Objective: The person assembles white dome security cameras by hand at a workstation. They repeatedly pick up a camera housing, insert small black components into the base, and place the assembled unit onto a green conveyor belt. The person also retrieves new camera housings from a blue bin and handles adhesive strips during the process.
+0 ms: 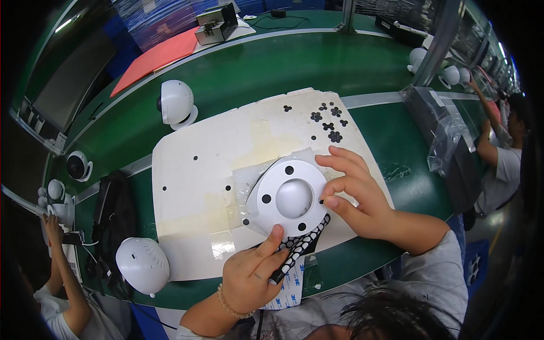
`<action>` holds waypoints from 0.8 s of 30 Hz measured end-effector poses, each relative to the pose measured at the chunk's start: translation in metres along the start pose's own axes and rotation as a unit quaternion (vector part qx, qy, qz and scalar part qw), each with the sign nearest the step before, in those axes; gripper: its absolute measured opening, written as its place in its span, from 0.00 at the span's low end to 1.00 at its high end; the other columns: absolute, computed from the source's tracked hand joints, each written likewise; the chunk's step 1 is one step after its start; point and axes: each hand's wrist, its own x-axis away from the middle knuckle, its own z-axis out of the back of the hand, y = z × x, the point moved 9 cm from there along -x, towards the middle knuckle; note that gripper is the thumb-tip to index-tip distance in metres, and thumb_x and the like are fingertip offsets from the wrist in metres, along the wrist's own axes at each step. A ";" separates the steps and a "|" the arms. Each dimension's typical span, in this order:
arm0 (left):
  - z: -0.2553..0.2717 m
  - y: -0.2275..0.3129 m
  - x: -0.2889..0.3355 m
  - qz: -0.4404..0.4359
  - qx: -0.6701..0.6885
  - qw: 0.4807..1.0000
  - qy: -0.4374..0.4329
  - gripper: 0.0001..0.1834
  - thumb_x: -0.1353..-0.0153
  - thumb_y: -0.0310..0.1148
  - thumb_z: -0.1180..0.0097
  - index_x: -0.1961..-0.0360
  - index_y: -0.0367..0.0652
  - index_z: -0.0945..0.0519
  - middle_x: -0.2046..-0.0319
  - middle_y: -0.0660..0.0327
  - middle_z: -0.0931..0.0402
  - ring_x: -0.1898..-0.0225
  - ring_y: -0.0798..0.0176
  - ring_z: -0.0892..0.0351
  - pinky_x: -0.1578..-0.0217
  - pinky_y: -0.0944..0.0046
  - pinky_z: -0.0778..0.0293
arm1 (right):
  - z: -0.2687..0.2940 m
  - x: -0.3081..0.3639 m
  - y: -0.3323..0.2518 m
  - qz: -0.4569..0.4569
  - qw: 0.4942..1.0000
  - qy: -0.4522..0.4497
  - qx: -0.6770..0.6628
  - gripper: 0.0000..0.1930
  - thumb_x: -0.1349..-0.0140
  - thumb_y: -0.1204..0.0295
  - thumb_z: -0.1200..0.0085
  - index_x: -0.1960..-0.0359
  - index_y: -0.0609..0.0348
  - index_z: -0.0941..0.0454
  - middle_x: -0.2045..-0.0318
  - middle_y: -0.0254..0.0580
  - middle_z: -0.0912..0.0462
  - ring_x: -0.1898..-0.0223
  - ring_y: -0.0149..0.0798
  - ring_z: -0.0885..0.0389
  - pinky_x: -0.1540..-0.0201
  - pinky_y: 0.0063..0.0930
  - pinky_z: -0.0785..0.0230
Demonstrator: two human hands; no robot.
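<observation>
A white round camera base point(256, 214) lies bottom up on a clear plastic bag, on a cream board. Black round pads point(289, 170) sit around its ring-shaped face. My left hand point(249, 277) presses an index fingertip to the ring's near edge, its other fingers curled over a black sticker sheet point(297, 249) with rows of white circles. At the ring's right edge, my right hand point(362, 204) pinches a small black pad point(322, 202) between thumb and forefinger, the other fingers raised. Whether that pad touches the ring, I cannot tell.
Loose black pads point(335, 137) lie in clusters on the cream board point(187, 209). White dome cameras point(177, 102) stand at its left and far side. A long grey box point(439, 130) with plastic wrap is at right. Co-workers' arms point(56, 243) show at both sides.
</observation>
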 end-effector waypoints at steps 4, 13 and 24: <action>0.000 0.000 0.000 0.003 -0.004 1.000 -0.003 0.17 0.72 0.22 0.41 0.72 0.41 0.22 0.49 0.53 0.30 0.80 0.65 0.27 0.79 0.71 0.31 | 0.003 0.008 -0.007 0.070 0.991 0.019 0.111 0.08 0.45 0.68 0.47 0.65 0.53 0.25 0.46 0.45 0.34 0.42 0.53 0.43 0.42 0.43 0.53; 0.001 0.001 -0.003 -0.002 0.017 1.000 -0.001 0.17 0.70 0.21 0.41 0.72 0.39 0.22 0.51 0.51 0.29 0.80 0.64 0.26 0.79 0.70 0.30 | -0.027 0.010 0.041 -0.247 0.908 -0.034 -0.337 0.14 0.45 0.65 0.47 0.60 0.59 0.26 0.63 0.38 0.25 0.57 0.35 0.28 0.55 0.24 0.37; 0.015 0.007 -0.006 -0.059 0.076 0.995 -0.009 0.13 0.63 0.21 0.42 0.70 0.36 0.23 0.54 0.53 0.26 0.79 0.63 0.26 0.79 0.69 0.30 | 0.033 -0.100 0.157 -0.108 0.958 0.209 0.163 0.09 0.44 0.69 0.52 0.63 0.56 0.24 0.67 0.36 0.23 0.65 0.33 0.24 0.64 0.28 0.33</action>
